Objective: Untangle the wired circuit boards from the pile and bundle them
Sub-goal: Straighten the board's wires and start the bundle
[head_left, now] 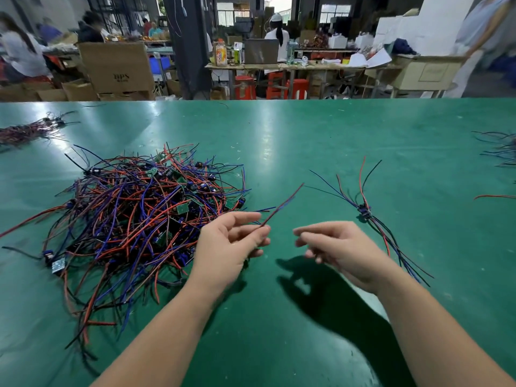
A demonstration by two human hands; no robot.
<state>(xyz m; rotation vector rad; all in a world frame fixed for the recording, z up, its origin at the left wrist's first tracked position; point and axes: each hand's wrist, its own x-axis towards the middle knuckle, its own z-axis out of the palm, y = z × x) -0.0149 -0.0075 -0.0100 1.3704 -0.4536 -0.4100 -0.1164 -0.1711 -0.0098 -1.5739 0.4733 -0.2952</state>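
Note:
A tangled pile of wired circuit boards [145,216] with red, blue and black leads lies on the green table [307,152] at the left. My left hand [231,247] is raised just right of the pile and pinches a wired board's leads [282,205], which stick up to the right; the board itself is hidden under the hand. My right hand [340,250] hovers beside it with loosely curled fingers and holds nothing. A small group of sorted wired boards [365,213] lies on the table to the right of my right hand.
Another wire bundle [30,129] lies at the far left of the table, and more wires [499,149] at the right edge. Beyond the table's far edge stand cardboard boxes [114,68], a cluttered workbench [293,64] and several people.

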